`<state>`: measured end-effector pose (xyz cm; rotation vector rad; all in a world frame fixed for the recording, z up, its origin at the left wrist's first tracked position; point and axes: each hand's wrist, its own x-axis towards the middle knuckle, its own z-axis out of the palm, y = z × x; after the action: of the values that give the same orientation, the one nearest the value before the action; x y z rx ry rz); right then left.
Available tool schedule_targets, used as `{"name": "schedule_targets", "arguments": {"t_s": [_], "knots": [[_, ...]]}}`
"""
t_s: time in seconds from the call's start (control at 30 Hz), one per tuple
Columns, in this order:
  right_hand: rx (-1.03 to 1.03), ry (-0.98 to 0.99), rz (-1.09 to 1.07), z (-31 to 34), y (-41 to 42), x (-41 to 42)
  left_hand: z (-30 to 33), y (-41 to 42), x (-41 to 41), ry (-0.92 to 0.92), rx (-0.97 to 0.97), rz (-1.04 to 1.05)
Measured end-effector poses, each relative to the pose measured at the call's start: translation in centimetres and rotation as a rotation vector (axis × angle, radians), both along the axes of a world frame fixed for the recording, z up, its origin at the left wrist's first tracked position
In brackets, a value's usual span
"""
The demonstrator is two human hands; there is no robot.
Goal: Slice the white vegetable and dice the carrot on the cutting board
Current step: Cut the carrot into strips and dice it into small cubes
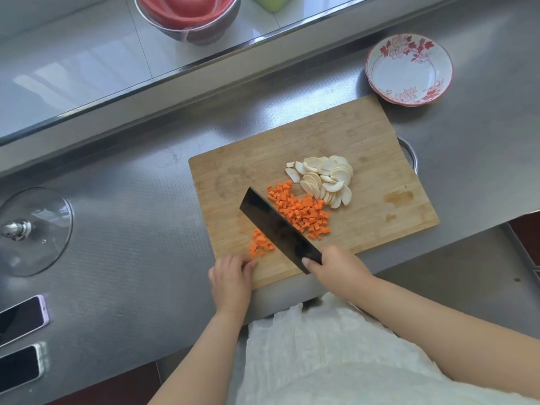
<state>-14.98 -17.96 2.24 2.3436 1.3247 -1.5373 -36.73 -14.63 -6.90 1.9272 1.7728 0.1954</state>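
Diced carrot and white vegetable slices lie on the wooden cutting board. The right hand grips a dark cleaver, fingers wrapped around its handle; the left hand rests relaxed fingers by a small carrot pile. A floral bowl, glass lid and two phones sit on the steel surface.

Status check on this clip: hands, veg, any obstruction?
Right hand grips cleaver; left hand rests at cutting board edge. Carrot dice split by blade, white slices piled. Nothing in the way.
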Motion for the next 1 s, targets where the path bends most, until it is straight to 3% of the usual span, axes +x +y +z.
{"name": "schedule_targets", "arguments": {"t_s": [0.23,0.4,0.5,0.57,0.63,0.7,0.77,1.0], "knots": [[0.094,-0.089,0.011,1.3,0.2,2.8,1.0,3.7,4.6,-0.03,0.001,-0.056],[0.336,-0.408,0.239,1.1,-0.1,6.4,4.1,5.5,5.7,-0.449,-0.059,0.446],[0.469,-0.508,0.405,0.5,-0.3,8.6,7.6,7.6,5.8,-0.577,0.062,0.55],[0.491,-0.529,0.519,0.3,0.0,9.5,10.1,8.8,6.4,-0.575,0.062,0.455],[0.512,-0.533,0.598,0.1,0.2,10.0,11.9,9.3,7.8,-0.548,-0.093,0.193],[0.604,-0.533,0.62,-0.1,0.1,10.2,12.6,9.1,9.6,-0.381,-0.357,-0.124],[0.729,-0.564,0.627,-0.5,0.1,10.5,12.2,8.3,11.3,-0.171,-0.497,-0.367],[0.771,-0.49,0.763,-0.3,0.2,9.7,9.4,8.3,14.4,0.165,-0.383,-0.548]]}}
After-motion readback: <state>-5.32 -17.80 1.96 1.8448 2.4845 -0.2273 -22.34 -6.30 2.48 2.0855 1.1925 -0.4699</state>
